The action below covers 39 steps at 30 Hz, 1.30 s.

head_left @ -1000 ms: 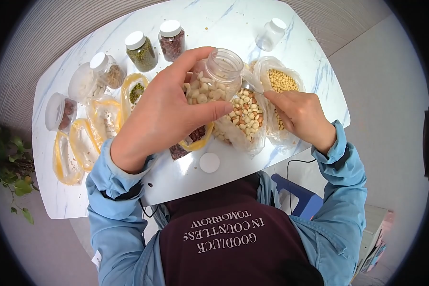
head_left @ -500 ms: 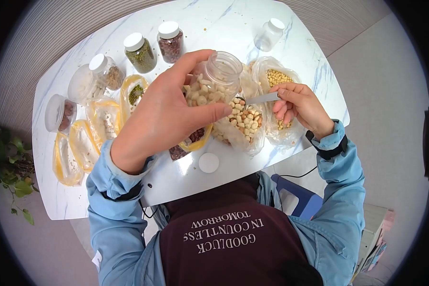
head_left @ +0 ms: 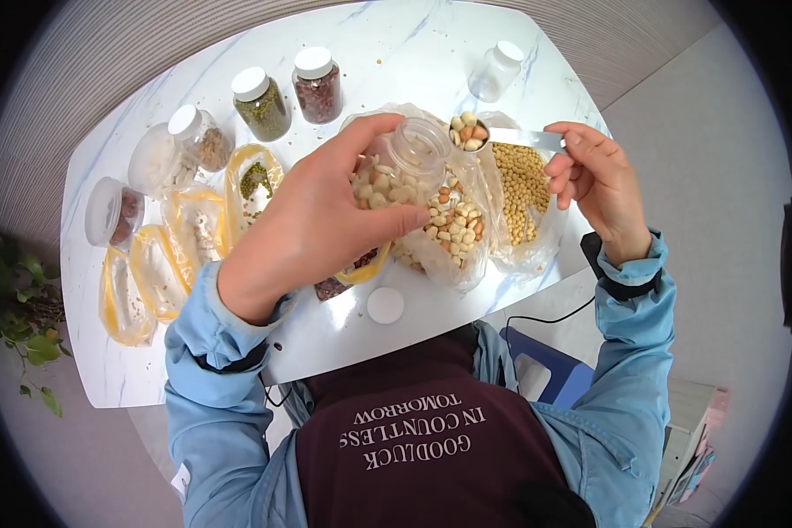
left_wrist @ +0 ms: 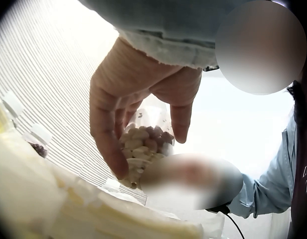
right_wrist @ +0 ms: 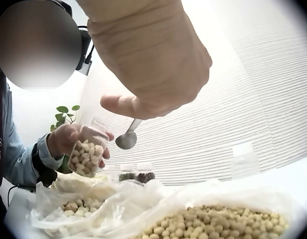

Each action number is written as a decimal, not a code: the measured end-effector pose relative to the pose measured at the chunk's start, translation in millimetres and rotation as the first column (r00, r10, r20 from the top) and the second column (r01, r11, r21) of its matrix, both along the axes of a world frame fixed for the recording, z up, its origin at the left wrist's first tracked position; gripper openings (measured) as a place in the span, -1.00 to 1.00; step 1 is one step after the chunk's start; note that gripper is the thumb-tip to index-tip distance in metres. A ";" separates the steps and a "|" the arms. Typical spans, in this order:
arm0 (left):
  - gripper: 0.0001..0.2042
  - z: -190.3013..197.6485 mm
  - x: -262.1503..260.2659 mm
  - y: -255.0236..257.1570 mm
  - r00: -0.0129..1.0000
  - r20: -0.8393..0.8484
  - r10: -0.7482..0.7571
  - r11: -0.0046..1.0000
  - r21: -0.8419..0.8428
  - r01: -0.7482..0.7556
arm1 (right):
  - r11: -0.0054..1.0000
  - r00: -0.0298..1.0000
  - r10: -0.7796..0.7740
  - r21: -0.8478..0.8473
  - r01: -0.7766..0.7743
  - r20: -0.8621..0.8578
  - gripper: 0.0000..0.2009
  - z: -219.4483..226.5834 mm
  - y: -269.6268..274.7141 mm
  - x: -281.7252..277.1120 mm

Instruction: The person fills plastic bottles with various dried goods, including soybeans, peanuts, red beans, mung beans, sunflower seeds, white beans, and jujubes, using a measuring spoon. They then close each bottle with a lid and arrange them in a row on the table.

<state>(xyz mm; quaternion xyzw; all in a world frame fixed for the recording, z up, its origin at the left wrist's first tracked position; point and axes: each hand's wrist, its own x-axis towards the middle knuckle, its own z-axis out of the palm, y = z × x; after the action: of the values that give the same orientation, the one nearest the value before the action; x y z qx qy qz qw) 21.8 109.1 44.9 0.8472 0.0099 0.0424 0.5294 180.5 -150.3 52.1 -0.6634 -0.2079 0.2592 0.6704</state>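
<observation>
The left hand grips a clear open jar partly filled with pale nuts, tilted, its mouth toward the right. In the right hand a metal spoon is pinched by its handle, its bowl heaped with peanuts just right of the jar's mouth. Below the jar lies an open plastic bag of peanuts. In the right wrist view the spoon hangs beside the jar, apart from it.
A bag of yellow beans lies at the right, an empty lidded jar behind it. Filled jars and yellow-edged bags stand and lie at the left. A white lid rests near the front edge.
The right hand has lifted the spoon out of the peanut bag, up and to the right, now loaded with peanuts. The left hand and jar have shifted slightly.
</observation>
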 end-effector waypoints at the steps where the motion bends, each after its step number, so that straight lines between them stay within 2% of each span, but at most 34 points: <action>1: -0.35 -0.2 0.0 0.1 1.000 -0.013 -0.003 1.000 0.005 0.003 | 1.000 0.999 -0.005 -0.007 0.006 0.054 -0.71 4.8 -0.4 -1.6; 4: -0.33 -4.0 0.7 0.5 1.000 -0.002 -0.023 1.000 0.021 0.023 | 0.995 0.988 0.077 0.056 -0.085 0.136 -0.71 15.9 -1.8 -2.7; 8: -0.33 -10.5 0.2 -1.6 0.998 0.055 -0.014 1.000 0.002 0.014 | 0.994 0.977 0.088 0.046 -0.098 0.197 -0.71 28.0 5.6 -16.1; 11: -0.31 -8.7 -0.2 -2.8 0.999 0.028 -0.025 1.000 0.009 0.025 | 0.998 0.944 0.063 -0.009 -0.064 0.322 -0.72 29.5 12.9 -29.9; 13: -0.29 -3.2 -1.4 -3.4 0.999 -0.008 -0.038 0.998 0.054 0.038 | 0.999 0.870 0.044 -0.030 -0.033 0.491 -0.73 27.5 16.1 -39.3; 15: -0.30 -2.2 -0.5 -3.2 0.999 -0.022 -0.046 0.998 0.031 0.046 | 1.000 0.751 0.013 -0.012 -0.007 0.660 -0.78 24.2 17.9 -48.8; 17: -0.30 -3.8 0.8 -2.7 0.998 0.004 -0.056 0.998 0.008 0.056 | 0.995 0.494 0.086 -0.095 -0.006 0.865 -0.80 25.6 16.0 -51.9; 19: -0.31 -8.9 2.1 -2.7 0.995 0.070 -0.067 0.998 -0.015 0.068 | 0.989 0.221 0.141 -0.147 0.009 0.965 -0.81 30.9 17.4 -55.5; 23: -0.32 -10.0 2.3 -3.0 0.995 0.070 -0.067 0.997 -0.023 0.068 | 0.997 0.047 0.050 -0.052 0.052 0.998 -0.78 27.2 14.7 -52.4; 26: -0.31 -5.6 1.0 -1.2 0.999 0.022 -0.041 0.999 -0.018 0.042 | 0.989 0.215 0.030 -0.060 0.132 0.976 -0.79 18.0 14.1 -45.9; 27: -0.31 -1.6 0.5 -0.9 0.999 -0.001 -0.032 0.999 -0.037 0.032 | 0.988 0.314 0.042 -0.086 0.127 0.949 -0.80 12.7 15.4 -43.1; 30: -0.31 4.2 -0.9 -1.1 1.000 -0.016 -0.009 0.998 -0.064 0.008 | 0.957 0.455 0.172 -0.258 0.134 0.874 -0.80 -8.7 15.1 -37.0; 35: -0.30 3.2 -1.3 -0.4 1.000 0.009 0.001 0.999 -0.051 0.000 | 0.919 0.366 0.320 -0.380 0.102 0.874 -0.77 -39.0 13.9 -32.5; 38: -0.30 2.7 -0.6 -0.2 1.000 0.020 -0.002 0.999 -0.048 0.003 | 0.914 0.390 0.328 -0.394 0.100 0.860 -0.78 -46.6 10.2 -32.1; 39: -0.31 2.8 -0.7 -0.2 1.000 0.020 0.002 0.999 -0.053 -0.001 | 0.921 0.487 0.299 -0.382 0.078 0.820 -0.79 -48.5 8.2 -33.3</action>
<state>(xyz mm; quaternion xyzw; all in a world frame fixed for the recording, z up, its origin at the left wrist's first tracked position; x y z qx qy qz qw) 21.1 109.0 47.7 0.8324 0.0062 0.0512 0.5518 147.2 -142.1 3.7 -0.8007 -0.5066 -0.0317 0.3183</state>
